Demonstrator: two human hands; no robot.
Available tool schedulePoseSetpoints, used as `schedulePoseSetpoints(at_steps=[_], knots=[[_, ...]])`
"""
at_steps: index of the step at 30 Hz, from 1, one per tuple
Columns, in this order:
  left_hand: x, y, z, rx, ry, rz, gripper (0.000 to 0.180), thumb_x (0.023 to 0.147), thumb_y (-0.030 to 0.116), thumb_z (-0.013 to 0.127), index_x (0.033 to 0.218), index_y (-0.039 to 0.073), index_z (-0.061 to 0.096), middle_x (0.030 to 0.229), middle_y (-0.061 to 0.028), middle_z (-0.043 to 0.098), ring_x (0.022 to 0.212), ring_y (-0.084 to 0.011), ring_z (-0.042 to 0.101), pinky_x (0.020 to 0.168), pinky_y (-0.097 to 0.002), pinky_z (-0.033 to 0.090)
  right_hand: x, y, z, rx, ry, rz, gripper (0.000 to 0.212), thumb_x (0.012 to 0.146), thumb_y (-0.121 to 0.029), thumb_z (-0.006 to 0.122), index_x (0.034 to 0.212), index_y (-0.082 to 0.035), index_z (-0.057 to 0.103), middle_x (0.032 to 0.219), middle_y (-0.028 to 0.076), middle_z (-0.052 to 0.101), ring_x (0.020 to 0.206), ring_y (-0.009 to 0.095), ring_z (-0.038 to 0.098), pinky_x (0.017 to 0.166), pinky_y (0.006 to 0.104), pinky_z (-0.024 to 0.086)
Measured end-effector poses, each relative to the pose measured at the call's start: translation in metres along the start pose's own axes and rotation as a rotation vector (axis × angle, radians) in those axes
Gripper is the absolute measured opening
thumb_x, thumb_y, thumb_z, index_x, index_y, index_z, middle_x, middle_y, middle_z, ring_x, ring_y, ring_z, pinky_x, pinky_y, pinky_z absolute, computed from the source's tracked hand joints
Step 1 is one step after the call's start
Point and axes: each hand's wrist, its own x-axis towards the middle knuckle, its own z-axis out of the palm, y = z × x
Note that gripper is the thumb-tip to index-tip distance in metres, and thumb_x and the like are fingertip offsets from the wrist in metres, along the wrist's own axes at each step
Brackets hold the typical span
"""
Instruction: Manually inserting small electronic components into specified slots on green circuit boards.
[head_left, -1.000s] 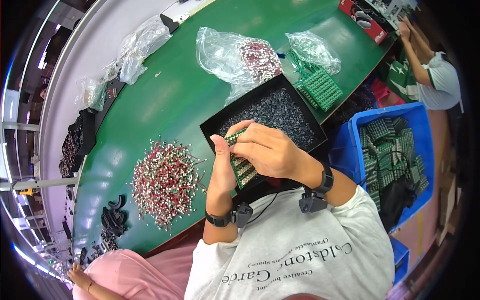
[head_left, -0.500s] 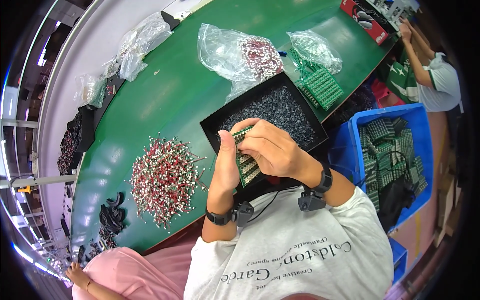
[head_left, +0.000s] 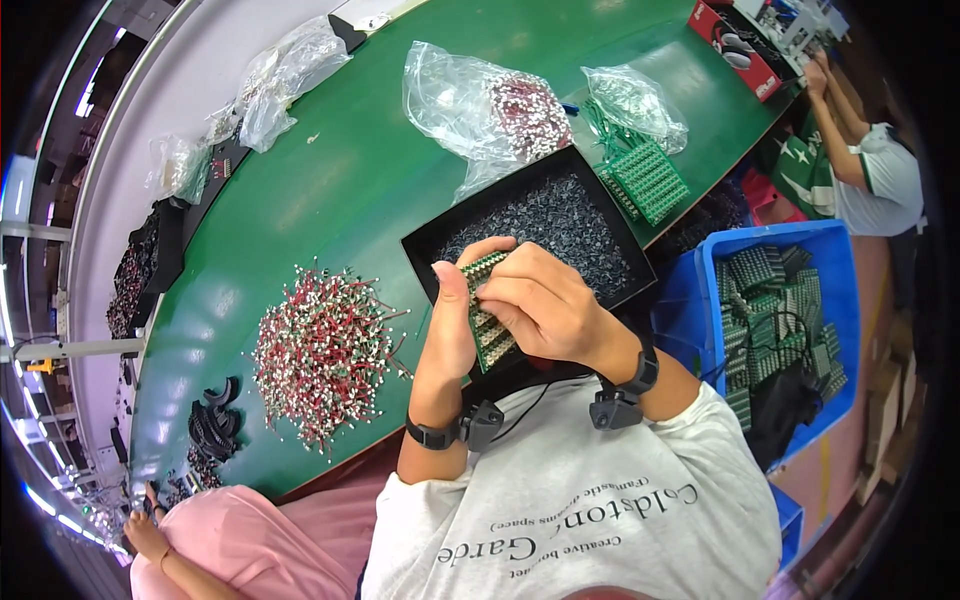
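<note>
Green circuit board point(head_left: 487, 318) held upright-tilted over the near edge of the black tray point(head_left: 612, 232), long axis running far-to-near; left hand point(head_left: 452, 322) clasps its left edge, right hand point(head_left: 545, 305) closed over its right face, fingertips pinching at the far-left end.

left hand point(head_left: 452, 325) upright, right hand point(head_left: 545, 305) curled, fingertips pinching

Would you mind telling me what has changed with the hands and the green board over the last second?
Very little. The right hand has shifted its fingertips slightly along the top of the green board; the left hand keeps gripping the board's left edge over the black tray. Nothing was picked up or released. The pile of red-wired parts and bags are unchanged.
</note>
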Motion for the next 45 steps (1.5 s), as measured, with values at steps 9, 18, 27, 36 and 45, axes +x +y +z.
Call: schedulePoseSetpoints(at_steps=[9,18,27,36,45], knots=[[0.002,-0.008,-0.004,0.167,0.030,0.055,0.089,0.100,0.071,0.013,0.135,-0.002,0.051,0.119,-0.0132,0.062,0.112,-0.0175,0.058,0.098,-0.0295,0.043,0.001,0.003,-0.003,0.061,-0.049,0.047,0.024,0.071,0.006,0.078,0.092,0.001,0.066,0.086,0.012,0.063,0.072,0.027,0.062,0.064,0.0354,0.052],[-0.004,0.001,-0.008,-0.058,0.045,-0.017,0.086,0.099,0.072,0.017,0.138,0.003,0.049,0.106,-0.0066,0.064,0.096,-0.0138,0.061,0.087,-0.0279,0.048,0.000,0.009,-0.020,0.052,-0.061,0.140,0.021,0.075,0.005,0.076,0.094,0.000,0.067,0.086,0.012,0.064,0.073,0.027,0.062,0.064,0.0333,0.051],[-0.001,0.000,-0.005,0.113,0.046,0.076,0.090,0.099,0.072,0.013,0.137,-0.001,0.049,0.120,-0.0103,0.061,0.112,-0.0173,0.056,0.098,-0.0287,0.043,-0.001,0.009,-0.005,0.034,-0.073,0.076,0.029,0.070,0.005,0.080,0.096,-0.001,0.069,0.087,0.010,0.065,0.074,0.027,0.064,0.063,0.0339,0.052],[-0.007,0.005,-0.008,-0.045,0.051,-0.050,0.091,0.094,0.078,0.020,0.139,0.003,0.047,0.110,-0.0088,0.063,0.097,-0.0160,0.063,0.086,-0.0305,0.052,0.004,0.010,-0.028,-0.048,-0.028,0.176,0.019,0.076,0.006,0.073,0.093,-0.001,0.068,0.083,0.012,0.065,0.071,0.027,0.063,0.062,0.0331,0.051],[-0.010,0.006,0.001,0.176,0.047,0.042,0.106,0.088,0.084,0.022,0.142,-0.004,0.043,0.129,-0.0129,0.057,0.120,-0.0212,0.055,0.104,-0.0335,0.042,0.010,0.007,-0.009,0.071,-0.059,0.030,0.026,0.071,0.001,0.076,0.096,-0.003,0.069,0.094,0.005,0.068,0.079,0.025,0.064,0.068,0.0346,0.054]])
